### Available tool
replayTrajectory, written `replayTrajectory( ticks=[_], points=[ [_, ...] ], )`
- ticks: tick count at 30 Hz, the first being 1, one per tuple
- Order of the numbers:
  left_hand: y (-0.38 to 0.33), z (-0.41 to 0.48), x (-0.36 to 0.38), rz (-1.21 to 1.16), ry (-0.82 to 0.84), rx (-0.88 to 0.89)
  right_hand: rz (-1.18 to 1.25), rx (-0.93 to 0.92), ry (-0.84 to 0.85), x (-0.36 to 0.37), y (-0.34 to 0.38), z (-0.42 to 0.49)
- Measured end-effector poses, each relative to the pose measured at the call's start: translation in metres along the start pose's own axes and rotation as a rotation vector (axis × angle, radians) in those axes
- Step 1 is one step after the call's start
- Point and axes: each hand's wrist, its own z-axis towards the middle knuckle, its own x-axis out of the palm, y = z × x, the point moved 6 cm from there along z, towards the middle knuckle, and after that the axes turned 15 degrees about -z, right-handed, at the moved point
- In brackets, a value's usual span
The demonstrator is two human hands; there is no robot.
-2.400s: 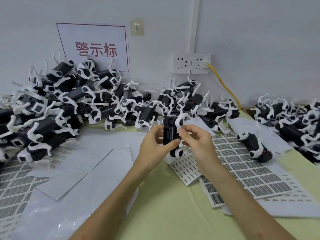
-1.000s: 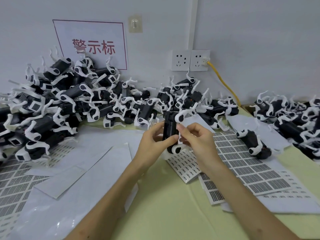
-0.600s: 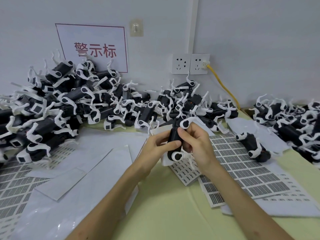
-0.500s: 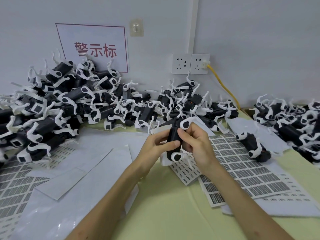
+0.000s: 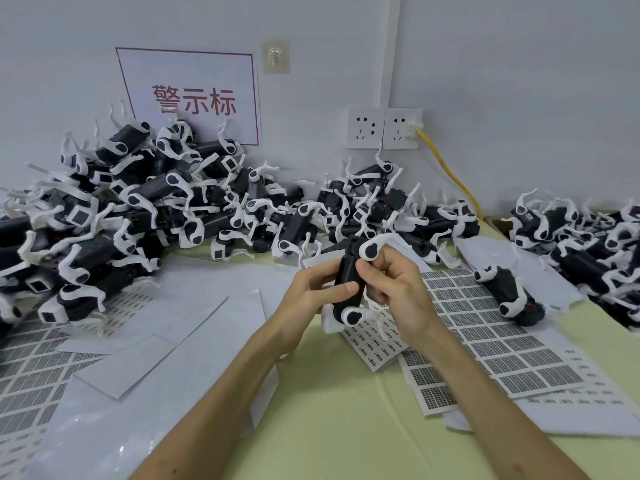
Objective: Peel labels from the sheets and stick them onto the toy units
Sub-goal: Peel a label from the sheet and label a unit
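Head view: the left hand (image 5: 310, 292) has its fingers curled round the black body of a toy (image 5: 347, 268), holding it upright above the surface (image 5: 329, 410), likely to turn one face towards the right hand (image 5: 398, 289). The right fingers are clamped on the toy's side, thumb on the body, probably pressing a label down; the label itself is too small to see. The label sheets (image 5: 485, 327) lie just below and right of the fingers, within easy reach. The heap of toys (image 5: 156, 209) lies beyond the fingers, to the left.
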Motion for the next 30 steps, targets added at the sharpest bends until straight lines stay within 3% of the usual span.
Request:
replayTrajectory(
  ticks=[13,16,22,28,30],
  points=[
    [0.003,0.003,-0.001,-0.124,0.047,-0.027,0.069,-0.015,0.042,0.003,0.000,0.002],
    [0.003,0.003,0.001,-0.159,0.044,-0.023,0.056,-0.030,-0.013,0.002,0.001,0.002],
    [0.004,0.005,-0.003,-0.169,-0.073,-0.079,-0.030,-0.077,-0.259,-0.019,0.006,0.000],
    [0.010,0.002,-0.022,-0.204,-0.380,-0.130,-0.176,-0.120,-0.211,-0.013,0.002,0.001],
    [0.009,0.002,-0.025,-0.207,-0.391,-0.122,-0.228,-0.117,-0.204,-0.013,0.000,0.001]
  ],
)
